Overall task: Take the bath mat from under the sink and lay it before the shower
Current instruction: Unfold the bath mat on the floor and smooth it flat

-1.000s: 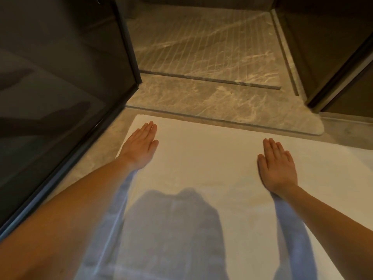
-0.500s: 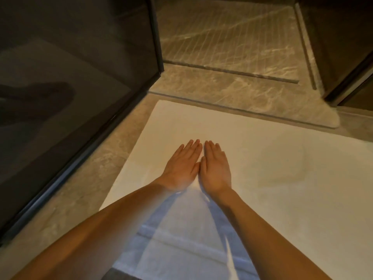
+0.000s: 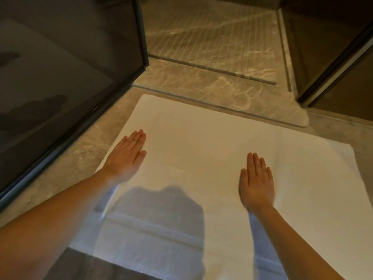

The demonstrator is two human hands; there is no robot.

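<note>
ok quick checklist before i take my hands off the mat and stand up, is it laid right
1. Mat before the shower: ok. The bath mat lies on the floor with its far edge along the shower threshold.
2. Mat unfolded and flat: ok where visible; its right end runs out of view, cannot tell there.
3. Clear of the glass door: ok, a strip of bare floor shows between them.
4. Hands free to lift: ok. Left hand and right hand rest palm down, open, gripping nothing.
5. Squared to the threshold: ok, far edge roughly parallel.
6. Near edge flat: cannot tell, shadow covers it.
</note>
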